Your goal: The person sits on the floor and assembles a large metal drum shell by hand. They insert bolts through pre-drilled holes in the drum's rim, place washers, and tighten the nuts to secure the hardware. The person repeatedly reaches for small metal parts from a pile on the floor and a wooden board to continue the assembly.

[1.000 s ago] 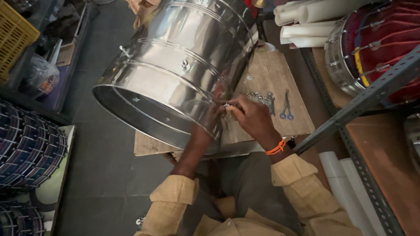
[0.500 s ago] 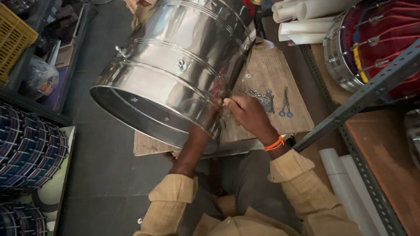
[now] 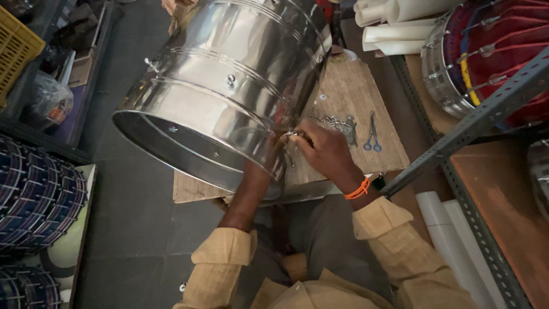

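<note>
I count one steel shell (image 3: 229,97) tilted on one wooden board (image 3: 354,97), and my two hands: the right (image 3: 323,151) at the shell's near rim, the left (image 3: 257,171) reaching inside. Near the board's right edge lies one pair of scissors (image 3: 372,134) beside one small heap of metal fittings (image 3: 337,123). One red drum (image 3: 492,51) sits at the far right, one yellow crate (image 3: 17,51) at the far left.

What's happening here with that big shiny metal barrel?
A person seated at a low wooden board is working on a large shiny steel drum shell, tilted on its side. The left hand is out of sight, its forearm reaching inside the open end. The right hand pinches a small metal fitting against the shell's outer wall. A pile of small metal hardware and blue-handled scissors lie on the board.
</note>
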